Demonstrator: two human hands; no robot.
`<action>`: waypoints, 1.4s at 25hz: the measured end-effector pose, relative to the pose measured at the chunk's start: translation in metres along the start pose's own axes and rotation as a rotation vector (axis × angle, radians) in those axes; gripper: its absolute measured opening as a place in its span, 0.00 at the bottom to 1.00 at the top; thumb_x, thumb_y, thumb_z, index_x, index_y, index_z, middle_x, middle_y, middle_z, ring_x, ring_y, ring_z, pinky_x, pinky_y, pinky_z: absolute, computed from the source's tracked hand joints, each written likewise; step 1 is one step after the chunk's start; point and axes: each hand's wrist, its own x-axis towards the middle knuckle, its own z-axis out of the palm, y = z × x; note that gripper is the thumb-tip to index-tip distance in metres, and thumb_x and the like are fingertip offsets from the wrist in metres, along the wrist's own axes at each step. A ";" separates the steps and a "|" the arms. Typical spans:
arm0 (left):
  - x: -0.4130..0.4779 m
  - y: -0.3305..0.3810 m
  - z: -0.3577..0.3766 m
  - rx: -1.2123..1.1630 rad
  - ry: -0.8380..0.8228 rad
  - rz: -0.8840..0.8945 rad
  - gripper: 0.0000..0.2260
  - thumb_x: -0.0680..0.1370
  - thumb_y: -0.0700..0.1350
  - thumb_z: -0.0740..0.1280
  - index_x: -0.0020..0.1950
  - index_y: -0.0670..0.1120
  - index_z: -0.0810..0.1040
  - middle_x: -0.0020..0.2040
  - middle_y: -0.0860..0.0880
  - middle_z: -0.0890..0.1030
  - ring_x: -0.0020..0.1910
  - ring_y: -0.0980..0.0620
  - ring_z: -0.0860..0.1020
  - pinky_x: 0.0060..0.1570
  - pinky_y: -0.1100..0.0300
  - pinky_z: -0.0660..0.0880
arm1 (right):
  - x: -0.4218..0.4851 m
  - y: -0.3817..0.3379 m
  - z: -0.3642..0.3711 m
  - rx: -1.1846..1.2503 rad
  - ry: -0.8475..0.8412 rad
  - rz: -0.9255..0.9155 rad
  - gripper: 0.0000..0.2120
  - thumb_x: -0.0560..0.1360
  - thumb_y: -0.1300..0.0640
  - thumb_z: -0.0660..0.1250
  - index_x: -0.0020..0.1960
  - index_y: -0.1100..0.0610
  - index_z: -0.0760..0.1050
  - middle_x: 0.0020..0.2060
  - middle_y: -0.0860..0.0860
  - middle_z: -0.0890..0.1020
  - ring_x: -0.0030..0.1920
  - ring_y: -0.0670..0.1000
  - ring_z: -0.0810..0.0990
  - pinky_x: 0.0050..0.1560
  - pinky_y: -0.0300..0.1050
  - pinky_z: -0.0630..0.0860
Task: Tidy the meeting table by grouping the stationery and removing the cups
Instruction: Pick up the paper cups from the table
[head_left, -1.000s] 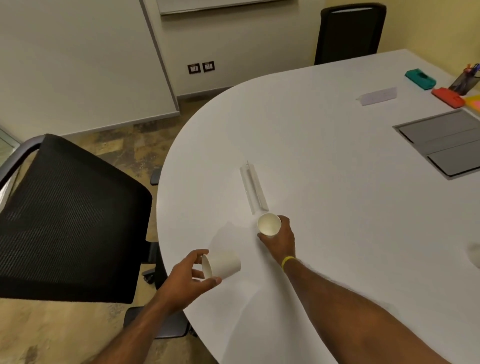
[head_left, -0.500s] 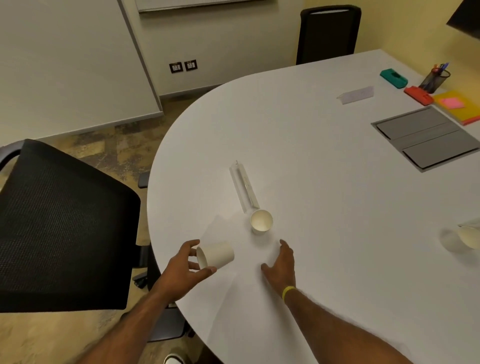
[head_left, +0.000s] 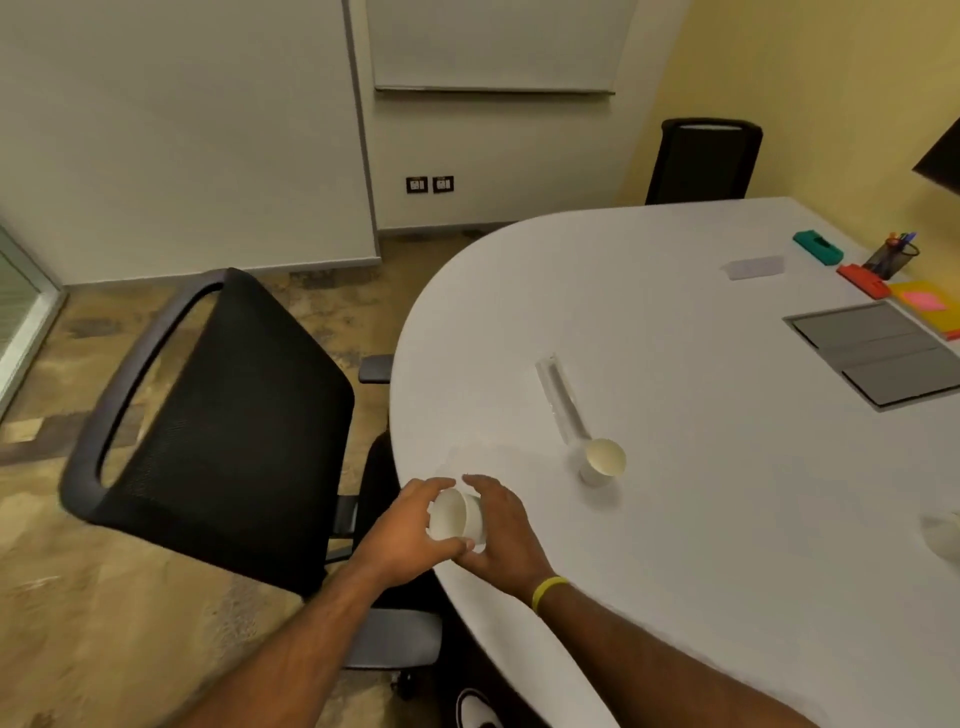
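Just left of the left hand stands a black mesh chair (head_left: 208, 415), drawn back from the tabletop (head_left: 727, 545). The left hand (head_left: 408, 532) is curled round a white paper cup (head_left: 456, 517), held on its side above the tabletop's near edge with its open mouth turned up and leftward. The right hand (head_left: 501, 530) closes on the same cup from the other side, fingers arched over its base end, so both hands are clamped on this one cup.

I judge the step in hand to be cup removal: the cup is being passed or readied for stacking. Ahead and to the right of the right hand, a second cup (head_left: 602, 460) stands upright at the near end of a clear ruler (head_left: 560, 400); whether they touch I cannot tell. The next move likely calls for one hand to let go, then reach forward-right and nest the cups without tipping the light one or nudging the ruler.

Far right of the right hand, a third cup (head_left: 943, 538) is cut off by the frame edge. Well beyond it sit a teal holder (head_left: 818, 248), a pen pot (head_left: 896, 257) and a yellow pad (head_left: 927, 309). The ruler lies well apart from these, so I judge the grouping not yet done.
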 end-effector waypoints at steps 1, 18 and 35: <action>-0.008 -0.006 -0.012 0.012 0.005 0.025 0.39 0.64 0.61 0.76 0.71 0.60 0.64 0.63 0.59 0.69 0.56 0.57 0.75 0.56 0.57 0.77 | 0.004 -0.016 0.008 0.021 -0.005 -0.005 0.38 0.67 0.36 0.72 0.72 0.47 0.64 0.67 0.45 0.73 0.65 0.46 0.73 0.66 0.46 0.72; -0.078 -0.102 -0.300 0.628 0.327 0.355 0.41 0.70 0.72 0.62 0.77 0.52 0.58 0.78 0.49 0.61 0.77 0.49 0.58 0.74 0.46 0.59 | 0.063 -0.204 0.157 0.261 0.363 0.343 0.36 0.65 0.43 0.79 0.65 0.42 0.60 0.58 0.43 0.73 0.57 0.48 0.75 0.50 0.31 0.70; 0.128 -0.138 -0.533 0.956 0.281 0.547 0.49 0.66 0.82 0.43 0.79 0.53 0.53 0.81 0.47 0.53 0.79 0.47 0.52 0.77 0.42 0.49 | 0.332 -0.249 0.168 0.369 0.753 0.488 0.34 0.65 0.49 0.80 0.63 0.48 0.63 0.55 0.48 0.75 0.56 0.52 0.76 0.58 0.48 0.77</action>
